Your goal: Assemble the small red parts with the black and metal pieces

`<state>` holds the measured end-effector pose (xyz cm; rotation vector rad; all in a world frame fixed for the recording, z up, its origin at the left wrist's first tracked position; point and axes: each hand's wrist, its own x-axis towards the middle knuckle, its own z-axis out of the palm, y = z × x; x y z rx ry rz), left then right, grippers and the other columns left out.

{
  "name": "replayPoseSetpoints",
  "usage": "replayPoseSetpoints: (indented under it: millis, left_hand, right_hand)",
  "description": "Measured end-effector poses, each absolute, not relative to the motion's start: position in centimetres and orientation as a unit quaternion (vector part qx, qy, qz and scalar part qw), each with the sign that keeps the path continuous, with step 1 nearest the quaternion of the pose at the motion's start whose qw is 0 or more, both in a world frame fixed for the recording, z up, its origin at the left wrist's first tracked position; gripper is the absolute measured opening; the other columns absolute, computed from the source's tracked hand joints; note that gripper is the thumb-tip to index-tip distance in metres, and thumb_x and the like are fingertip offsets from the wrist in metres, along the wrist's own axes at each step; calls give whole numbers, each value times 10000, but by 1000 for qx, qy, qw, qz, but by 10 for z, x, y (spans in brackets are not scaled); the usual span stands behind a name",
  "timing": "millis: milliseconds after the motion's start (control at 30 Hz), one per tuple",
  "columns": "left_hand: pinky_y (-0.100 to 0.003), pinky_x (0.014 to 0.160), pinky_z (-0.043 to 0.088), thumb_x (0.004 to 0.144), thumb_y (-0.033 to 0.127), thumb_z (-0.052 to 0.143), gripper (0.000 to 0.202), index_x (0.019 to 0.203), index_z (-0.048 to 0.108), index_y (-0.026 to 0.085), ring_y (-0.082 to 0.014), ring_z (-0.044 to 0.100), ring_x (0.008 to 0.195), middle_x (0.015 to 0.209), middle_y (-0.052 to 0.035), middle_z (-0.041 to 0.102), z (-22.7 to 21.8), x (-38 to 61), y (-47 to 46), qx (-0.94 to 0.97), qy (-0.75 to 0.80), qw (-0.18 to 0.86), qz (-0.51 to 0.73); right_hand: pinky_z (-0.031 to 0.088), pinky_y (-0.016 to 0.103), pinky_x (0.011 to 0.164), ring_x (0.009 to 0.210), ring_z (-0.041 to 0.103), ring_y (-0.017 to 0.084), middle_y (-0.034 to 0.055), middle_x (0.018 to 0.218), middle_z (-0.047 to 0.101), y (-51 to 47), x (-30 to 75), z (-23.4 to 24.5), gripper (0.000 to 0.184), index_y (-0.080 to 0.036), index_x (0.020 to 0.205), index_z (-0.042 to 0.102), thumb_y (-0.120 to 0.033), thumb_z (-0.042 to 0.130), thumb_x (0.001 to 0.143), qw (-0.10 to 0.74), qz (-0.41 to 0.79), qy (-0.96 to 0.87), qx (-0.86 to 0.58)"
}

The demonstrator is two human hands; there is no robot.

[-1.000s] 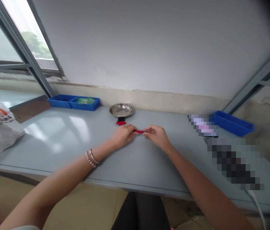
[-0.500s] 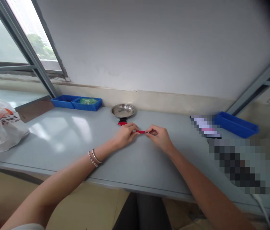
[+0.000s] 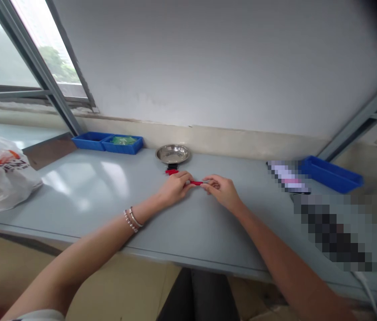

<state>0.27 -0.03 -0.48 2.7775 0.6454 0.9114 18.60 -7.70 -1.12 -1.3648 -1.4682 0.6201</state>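
Observation:
My left hand pinches one end of a slim red rod-like piece above the middle of the table. My right hand pinches its other end, where a short greyish tip shows at the fingertips. What kind of piece it is cannot be made out. Just beyond my left hand lie several small red pieces, partly hidden by my fingers. Several small black pieces lie behind them, against a shiny round metal dish.
Two blue trays stand at the back left, one with green packaging. A white plastic bag lies at the left. At the right are a blue tray, a blurred phone-like object and a blurred dark object with a white cable.
My right fingertips have closed in on the red piece, and less of its silvery end shows between my hands. My left hand keeps its pinch. The view has shifted very slightly.

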Motion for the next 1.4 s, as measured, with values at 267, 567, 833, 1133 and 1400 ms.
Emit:
replayPoseSetpoints:
  millis: [267,567,833,1133,1400]
  left_hand:
    - [-271,678,475,889,240,540,124,882,612,138,-145,589,729,852,-75,650,-4,3,-2,926,208,85,302]
    - [-265,668,472,891,251,539,126,883,607,145,-135,578,698,833,-63,642,-7,3,0,925,216,75,304]
    - [-253,641,467,896,250,532,133,894,601,137,-126,564,667,826,-60,634,-8,3,1,925,201,70,316]
    - [-253,645,448,889,260,540,104,906,583,167,-152,591,702,750,-32,618,-1,0,2,930,251,39,264]
    - [-353,783,457,871,209,511,100,904,573,138,-272,596,948,961,-134,631,10,-29,49,886,436,19,155]
  right_hand:
    - [489,286,568,517,605,148,14,573,637,-78,184,-11,238,-206,681,547,-428,590,757,492,275,-607,-560]
    - [447,261,544,501,546,134,-10,556,593,-80,184,-8,194,-206,733,566,-398,595,732,487,244,-618,-567]
    - [393,242,546,485,501,122,-31,529,560,-81,186,-4,223,-206,766,575,-429,574,770,438,195,-646,-594]
    - [398,241,550,493,508,127,-41,541,552,-82,185,-5,255,-198,896,601,-423,559,786,429,181,-654,-596]
    - [393,235,536,463,476,115,-34,502,517,-81,194,-3,246,-188,787,591,-400,475,832,455,133,-647,-597]
